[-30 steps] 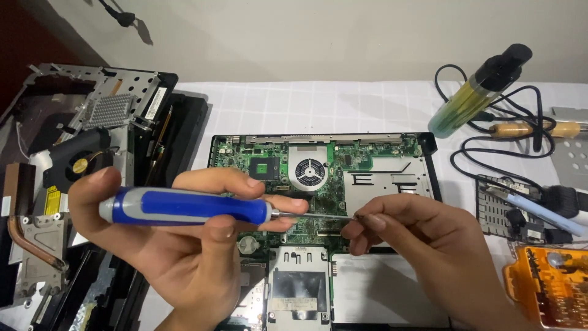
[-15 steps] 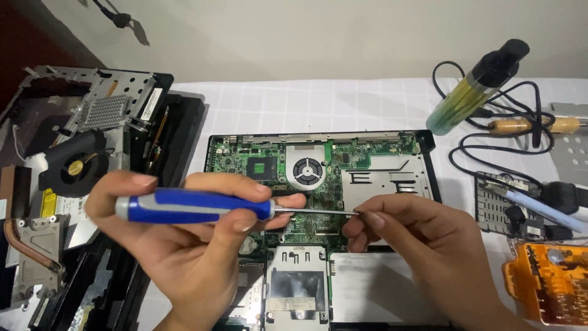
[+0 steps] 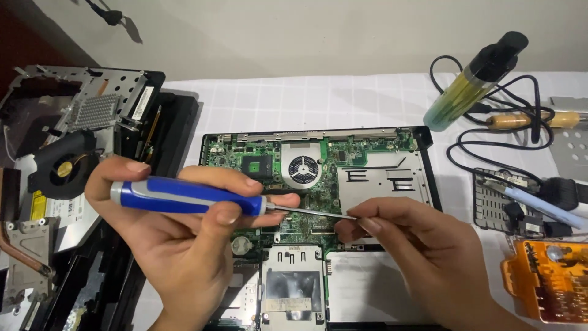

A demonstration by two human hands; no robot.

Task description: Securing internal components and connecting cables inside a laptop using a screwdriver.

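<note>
— What's taking up the most room on the white cloth?

— The opened laptop base, lying flat in the middle with its green circuit board showing, a round fan sitting near the top centre and a silver shield plate lying to the right of it. Off to the left, a stripped black chassis with a loose fan is lying partly off the cloth.

— And the hands?

— Both are hovering over the board. The left hand is wrapping its fingers and thumb around the blue-and-grey handle of a screwdriver, holding it nearly level, the shaft pointing right. The right hand is pinching the shaft's far end between thumb and fingertips, so it is closed narrowly on the tip — the tip itself is hidden under those fingers, just below the shield plate.

— Anything on the right side?

— A yellow-green bottle with a black cap is lying tilted near the top right, black cables are looping below it beside a wooden-handled soldering iron, and an orange bit case is sitting at the lower right edge.

— Smallest thing you can make out?

— A coin cell is sitting on the board, just beside the left hand.
</note>
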